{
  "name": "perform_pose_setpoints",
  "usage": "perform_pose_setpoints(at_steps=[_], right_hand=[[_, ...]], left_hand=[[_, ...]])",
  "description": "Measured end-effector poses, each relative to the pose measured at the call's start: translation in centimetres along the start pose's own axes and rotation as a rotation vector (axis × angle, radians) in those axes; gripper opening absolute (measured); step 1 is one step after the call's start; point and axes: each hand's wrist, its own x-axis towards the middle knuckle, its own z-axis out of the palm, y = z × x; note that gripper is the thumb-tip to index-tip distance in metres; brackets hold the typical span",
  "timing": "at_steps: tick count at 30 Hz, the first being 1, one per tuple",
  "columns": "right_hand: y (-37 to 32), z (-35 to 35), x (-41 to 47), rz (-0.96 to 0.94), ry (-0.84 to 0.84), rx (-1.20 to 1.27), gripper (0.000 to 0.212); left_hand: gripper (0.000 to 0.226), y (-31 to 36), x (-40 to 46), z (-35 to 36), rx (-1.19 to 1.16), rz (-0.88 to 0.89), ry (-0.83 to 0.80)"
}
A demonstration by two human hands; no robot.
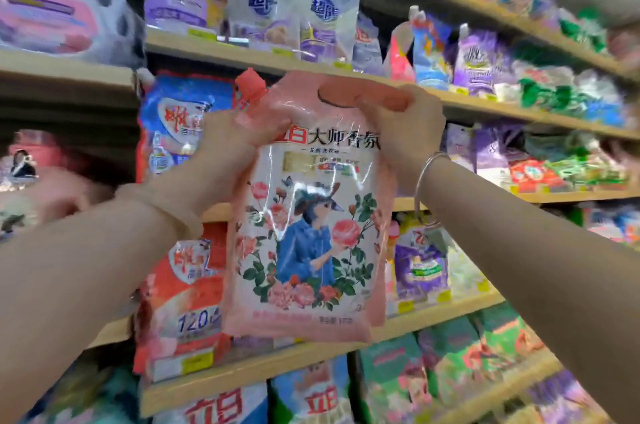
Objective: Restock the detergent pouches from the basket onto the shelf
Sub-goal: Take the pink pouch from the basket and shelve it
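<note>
Pouch (308,215) hung upright between my two hands, held up in front of the shelves (242,58). It was pink, with red and black lettering near the top and a printed figure in a blue coat among roses lower down. A red spout cap (250,82) stuck out at its upper left corner, and an oval carrying hole was cut through its top edge.

My left hand (228,150) gripped the upper left side of the pouch, just below the cap, fingers curled round the edge so that the film puckered there. My right hand (401,125) pinched the top right corner, beside the carrying hole, with the thumb on the front face and the fingers behind. Most of the pouch hung below both hands, its bottom edge free and touching nothing I could see.

A pale bracelet (173,212) sat on my left wrist and a thin silver bangle (426,177) on my right.

Behind the pouch ran wooden shelves packed with other detergent packs: white ones with blue round logos on the shelf above, a blue and red bag (180,125) just left of my left hand, an orange bag (183,302) marked 120 under my left forearm, purple and green packs off to the right. Much of that background was blurred.
</note>
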Motion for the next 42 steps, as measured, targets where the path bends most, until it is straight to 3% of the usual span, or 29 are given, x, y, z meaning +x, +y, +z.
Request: perform_pose_setpoints(at_steps=[3, 6, 9, 11, 13, 17, 22, 25, 26, 30, 31, 34, 36, 37, 38, 41, 42], right_hand=[[5.3, 0.1, 1.7, 0.149, 0.071, 0.188, 0.039], [10.5, 0.2, 3.0, 0.388, -0.073, 0.277, 0.060], [14.7, 0.3, 4.1, 0.479, -0.364, 0.408, 0.044], [17.0, 0.7, 5.7, 0.430, -0.407, 0.518, 0.036], [18.7, 0.5, 7.8, 0.391, -0.297, 0.558, 0.038], [21.6, -1.0, 12.4, 0.213, -0.115, 0.534, 0.011], [27.5, -4.3, 18.8, 0.061, -0.009, 0.429, 0.019], [31.0, -6.5, 22.7, 0.030, 0.052, 0.432, 0.013], [32.3, -7.3, 24.4, 0.016, 0.078, 0.463, 0.014], [35.3, -9.6, 30.0, -0.020, 0.276, 0.473, 0.028], [35.7, -10.0, 31.0, -0.025, 0.307, 0.472, 0.031], [36.6, -10.6, 32.8, -0.066, 0.329, 0.449, 0.031], [37.3, -10.8, 33.1, -0.132, 0.310, 0.432, 0.025], [37.7, -10.9, 33.1, -0.156, 0.298, 0.432, 0.022], [38.0, -10.9, 33.1, -0.165, 0.275, 0.455, 0.022], [39.5, -10.3, 33.3, -0.147, 0.224, 0.543, 0.035], [39.9, -9.8, 33.4, -0.135, 0.204, 0.570, 0.036]], left_hand=[[0.010, -2.6, 3.1, 2.8, 0.032, 0.044, -0.037], [0.011, -4.3, 6.4, 5.6, 0.049, 0.116, -0.034], [0.010, -5.1, 9.8, 8.5, -0.001, 0.191, -0.026], [0.009, -5.9, 12.2, 10.7, 0.002, 0.239, -0.014], [0.008, -6.7, 13.9, 13.0, -0.007, 0.266, -0.043], [0.016, -9.2, 16.1, 17.6, -0.060, 0.286, -0.034], [0.015, -13.5, 18.5, 25.3, -0.095, 0.239, 0.112], [0.039, -16.0, 19.2, 29.8, -0.065, 0.196, 0.117], [0.041, -16.9, 19.2, 31.4, -0.041, 0.172, 0.081], [0.012, -21.8, 17.8, 37.4, -0.012, 0.032, -0.268], [0.015, -22.7, 17.5, 38.5, -0.026, 0.024, -0.301], [0.033, -24.6, 17.9, 40.3, -0.060, 0.016, -0.375], [0.082, -25.4, 18.6, 40.8, 0.039, 0.021, -0.356], [0.095, -25.5, 18.5, 40.9, 0.076, 0.018, -0.325], [0.096, -25.7, 18.6, 40.8, 0.113, 0.036, -0.299], [0.055, -25.8, 19.4, 39.8, 0.205, 0.109, -0.246], [0.052, -25.4, 19.5, 39.3, 0.239, 0.141, -0.234]])
